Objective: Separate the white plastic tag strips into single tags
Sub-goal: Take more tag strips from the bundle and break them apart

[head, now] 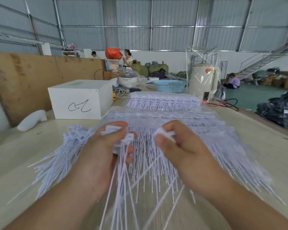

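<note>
My left hand (106,143) grips a bunch of white plastic tags (128,138) by their square heads, their long thin tails hanging toward me. My right hand (175,143) pinches the head of a white tag (165,134) between thumb and fingers, a little to the right of the bunch. Under both hands lies a wide stack of joined tag strips (165,118), tails fanned toward me. A pile of loose single tags (60,156) lies at the left on the pale table (23,163). A second stack of strips (161,100) in clear wrap sits farther back.
A white box (80,100) with a black scribble stands at the back left, a white bottle (32,120) lying beside it. Behind are a blue basket (170,85), a covered pot (127,78), a cream cylinder under clear plastic (203,80) and cables (226,103). People sit far off.
</note>
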A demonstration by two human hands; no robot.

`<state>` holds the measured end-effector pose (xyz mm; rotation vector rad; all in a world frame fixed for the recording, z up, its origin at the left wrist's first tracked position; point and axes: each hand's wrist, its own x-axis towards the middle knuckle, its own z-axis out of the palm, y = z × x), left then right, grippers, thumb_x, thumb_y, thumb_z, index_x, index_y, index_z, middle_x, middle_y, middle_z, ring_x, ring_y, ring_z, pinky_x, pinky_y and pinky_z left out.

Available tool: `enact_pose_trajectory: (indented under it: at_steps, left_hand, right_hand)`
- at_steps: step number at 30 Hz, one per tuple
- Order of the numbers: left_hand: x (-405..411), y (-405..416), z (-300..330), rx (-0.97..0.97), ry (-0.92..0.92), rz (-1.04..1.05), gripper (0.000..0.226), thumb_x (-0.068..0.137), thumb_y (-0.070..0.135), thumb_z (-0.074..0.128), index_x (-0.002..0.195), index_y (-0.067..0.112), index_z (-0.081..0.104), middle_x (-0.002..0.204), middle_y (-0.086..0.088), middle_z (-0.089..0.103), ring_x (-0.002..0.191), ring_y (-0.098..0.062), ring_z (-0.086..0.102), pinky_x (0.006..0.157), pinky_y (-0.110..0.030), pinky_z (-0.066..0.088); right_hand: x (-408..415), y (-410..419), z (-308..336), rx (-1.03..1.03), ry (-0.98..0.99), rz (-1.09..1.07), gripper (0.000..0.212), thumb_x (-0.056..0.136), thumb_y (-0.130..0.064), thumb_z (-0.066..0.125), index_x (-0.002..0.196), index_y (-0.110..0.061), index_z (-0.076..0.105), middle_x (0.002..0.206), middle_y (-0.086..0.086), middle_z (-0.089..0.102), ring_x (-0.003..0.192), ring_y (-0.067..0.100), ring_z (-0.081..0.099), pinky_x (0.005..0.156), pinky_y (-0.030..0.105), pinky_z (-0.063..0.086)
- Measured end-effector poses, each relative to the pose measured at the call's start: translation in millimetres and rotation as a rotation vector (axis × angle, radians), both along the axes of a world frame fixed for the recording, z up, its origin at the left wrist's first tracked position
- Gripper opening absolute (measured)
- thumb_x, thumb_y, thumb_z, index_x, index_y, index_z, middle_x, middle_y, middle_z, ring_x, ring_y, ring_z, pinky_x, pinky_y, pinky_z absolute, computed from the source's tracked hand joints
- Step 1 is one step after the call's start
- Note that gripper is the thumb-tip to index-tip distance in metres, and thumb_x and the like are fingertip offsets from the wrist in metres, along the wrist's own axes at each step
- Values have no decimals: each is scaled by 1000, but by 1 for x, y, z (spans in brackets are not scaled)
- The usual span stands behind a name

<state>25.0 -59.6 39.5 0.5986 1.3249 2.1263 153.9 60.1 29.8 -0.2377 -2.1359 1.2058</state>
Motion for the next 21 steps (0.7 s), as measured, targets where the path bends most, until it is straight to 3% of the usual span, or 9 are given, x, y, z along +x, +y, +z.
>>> enact_pose_trajectory:
  at_steps: [1, 3, 5, 9, 11, 13, 15, 18, 21]
  left_hand:
    - [4, 1, -2, -38, 66, -37, 11, 82, 14, 62, 92, 14, 65, 69, -9, 68, 44, -15, 54, 38, -22, 44]
    - [14, 3, -5, -58, 161, -118, 20, 72, 24, 63, 88, 13, 69, 73, -18, 68, 46, -19, 54, 38, -24, 44]
    - [19, 2, -6, -40, 205, -170, 28, 68, 30, 65, 88, 10, 69, 77, -26, 68, 46, -21, 50, 38, -25, 41]
    - [19, 2, -9, -54, 226, -179, 30, 61, 24, 73, 87, 8, 69, 72, -25, 63, 48, -21, 49, 38, -25, 40]
    - [18, 3, -10, -65, 222, -171, 29, 61, 17, 72, 88, 7, 69, 70, -24, 61, 49, -21, 50, 38, -24, 40]
    - [14, 3, -10, -75, 209, -121, 28, 64, 16, 71, 90, 7, 69, 69, -20, 65, 50, -20, 54, 39, -24, 41]
    - [7, 3, -8, -80, 184, -44, 23, 66, 16, 70, 88, 9, 69, 73, -17, 69, 54, -21, 59, 44, -26, 45]
    - [4, 2, -7, -74, 153, -6, 19, 67, 16, 70, 86, 11, 68, 73, -13, 69, 53, -19, 59, 43, -26, 45]
    - [5, 3, -6, -48, 110, -21, 25, 64, 20, 70, 88, 16, 69, 74, -9, 71, 53, -16, 57, 45, -24, 47]
  right_hand:
    - [-1, -2, -3, 4, -78, 87, 4, 98, -32, 55, 96, -31, 51, 50, -14, 46, 41, 3, 32, 41, 20, 27]
    - [-4, -6, -6, 97, -157, 175, 24, 97, -35, 56, 117, -39, 43, 60, -16, 61, 44, 15, 47, 43, 31, 37]
    - [-6, -8, -7, 129, -199, 207, 40, 94, -39, 53, 129, -42, 33, 76, -16, 71, 66, 34, 63, 62, 46, 49]
    - [-6, -8, -12, 219, -268, 147, 60, 93, -49, 50, 144, -43, 18, 88, -21, 71, 77, 13, 68, 75, 35, 54]
    - [-7, -7, -11, 242, -288, 134, 58, 95, -49, 49, 144, -36, 23, 84, -25, 69, 71, 6, 65, 67, 29, 53]
    - [-5, -5, -6, 251, -296, 130, 37, 96, -49, 49, 129, -33, 42, 67, -21, 63, 52, 4, 55, 52, 26, 43]
    - [-2, -2, -3, 254, -317, 91, 26, 96, -50, 51, 99, -25, 58, 57, -8, 55, 45, 4, 43, 49, 28, 35]
    - [0, 1, 0, 138, -334, 62, 37, 94, -42, 57, 70, -15, 54, 57, 2, 48, 47, 10, 41, 50, 29, 31]
    - [-2, 0, 1, -16, -253, 69, 38, 95, -30, 60, 61, -18, 48, 48, -11, 35, 41, 6, 32, 43, 23, 26]
